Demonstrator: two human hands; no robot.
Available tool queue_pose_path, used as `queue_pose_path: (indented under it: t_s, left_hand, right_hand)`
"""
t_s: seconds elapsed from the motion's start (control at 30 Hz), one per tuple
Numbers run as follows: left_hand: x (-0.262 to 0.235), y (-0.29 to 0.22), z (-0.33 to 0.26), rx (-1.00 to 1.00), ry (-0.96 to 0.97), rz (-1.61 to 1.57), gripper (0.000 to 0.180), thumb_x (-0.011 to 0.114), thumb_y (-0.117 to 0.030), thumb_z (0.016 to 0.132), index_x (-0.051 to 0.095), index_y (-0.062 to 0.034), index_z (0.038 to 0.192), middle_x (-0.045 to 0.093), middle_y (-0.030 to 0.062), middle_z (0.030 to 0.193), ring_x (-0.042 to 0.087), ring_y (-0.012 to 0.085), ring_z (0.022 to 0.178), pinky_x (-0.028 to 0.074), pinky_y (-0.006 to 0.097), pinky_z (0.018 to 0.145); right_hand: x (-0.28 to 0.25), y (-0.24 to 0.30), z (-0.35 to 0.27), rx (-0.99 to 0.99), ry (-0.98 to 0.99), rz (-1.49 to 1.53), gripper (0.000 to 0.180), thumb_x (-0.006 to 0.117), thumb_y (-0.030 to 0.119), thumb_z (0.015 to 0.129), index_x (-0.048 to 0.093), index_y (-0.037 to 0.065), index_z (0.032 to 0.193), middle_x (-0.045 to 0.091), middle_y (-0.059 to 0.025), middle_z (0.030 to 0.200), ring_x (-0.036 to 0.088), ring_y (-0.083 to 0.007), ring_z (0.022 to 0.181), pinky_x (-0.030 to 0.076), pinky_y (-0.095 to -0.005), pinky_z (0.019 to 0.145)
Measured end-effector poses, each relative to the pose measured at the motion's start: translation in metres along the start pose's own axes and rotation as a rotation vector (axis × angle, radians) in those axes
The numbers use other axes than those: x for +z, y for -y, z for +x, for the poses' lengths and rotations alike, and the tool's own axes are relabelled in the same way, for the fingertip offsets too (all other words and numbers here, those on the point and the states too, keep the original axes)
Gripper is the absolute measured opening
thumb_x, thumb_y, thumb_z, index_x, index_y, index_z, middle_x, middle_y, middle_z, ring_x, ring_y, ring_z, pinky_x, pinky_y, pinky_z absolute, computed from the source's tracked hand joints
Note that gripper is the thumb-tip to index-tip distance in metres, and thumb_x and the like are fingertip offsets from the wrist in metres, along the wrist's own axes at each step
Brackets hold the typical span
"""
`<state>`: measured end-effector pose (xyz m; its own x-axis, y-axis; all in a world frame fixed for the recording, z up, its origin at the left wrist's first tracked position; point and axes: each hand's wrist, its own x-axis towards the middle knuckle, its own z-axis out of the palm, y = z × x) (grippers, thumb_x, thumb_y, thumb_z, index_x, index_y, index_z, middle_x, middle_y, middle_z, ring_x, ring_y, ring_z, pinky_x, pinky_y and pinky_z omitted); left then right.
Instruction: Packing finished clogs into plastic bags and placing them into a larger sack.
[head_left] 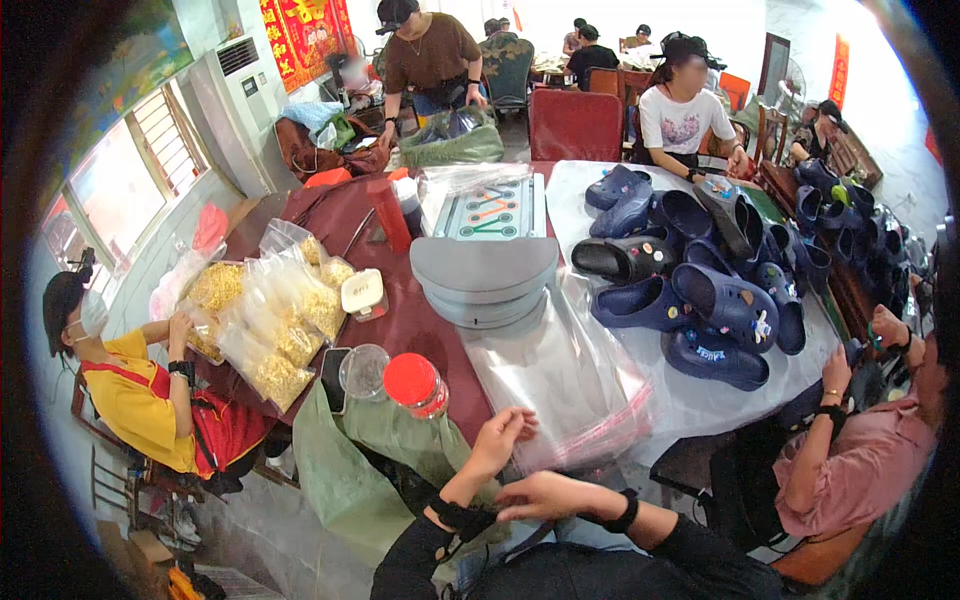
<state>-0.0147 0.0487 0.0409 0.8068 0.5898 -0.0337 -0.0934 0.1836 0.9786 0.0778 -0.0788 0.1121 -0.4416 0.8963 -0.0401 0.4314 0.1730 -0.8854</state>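
Your table [466,392] carries clear plastic bags [555,385] flat at its near edge — apparently unfilled, though glare hampers the view — and loose navy clogs [725,300], unbagged, toward its right edge. Your left hand [505,437], loosely curled, and right hand [550,495], half-open, hold nothing visible.

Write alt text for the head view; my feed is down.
The wearer's left hand is beside flat clear plastic bags on a table, with the right hand near the left wrist. Navy clogs are heaped to the right; yellow-filled bags and a red-lidded jar sit left.
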Motion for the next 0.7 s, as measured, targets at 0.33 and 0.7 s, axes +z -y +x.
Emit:
queue_pose_path:
  t_s: [0.33, 0.7]
  left_hand:
    - [0.085, 0.001, -0.004, -0.111, 0.697, 0.304, 0.068, 0.068, -0.033, 0.084, 0.039, 0.0051, 0.131, 0.053, 0.0161, 0.124, 0.046, 0.0256, 0.12, 0.035, 0.036, 0.101]
    - [0.096, 0.0, -0.009, -0.204, 0.63, 0.351, 0.066, 0.064, -0.043, 0.084, 0.046, 0.0028, 0.128, 0.052, 0.0149, 0.129, 0.047, 0.022, 0.119, 0.036, 0.034, 0.1]
  right_hand:
    - [-0.051, -0.025, 0.03, -0.046, -0.861, 0.377, 0.017, 0.056, 0.018, 0.092, 0.058, 0.003, 0.1, 0.061, -0.0031, 0.073, 0.059, -0.011, 0.059, 0.047, -0.0252, 0.052]
    - [-0.052, -0.043, 0.016, -0.302, -0.697, -0.913, 0.02, 0.064, 0.016, 0.077, 0.059, 0.008, 0.095, 0.058, -0.0042, 0.072, 0.06, -0.0212, 0.06, 0.047, -0.0335, 0.05]
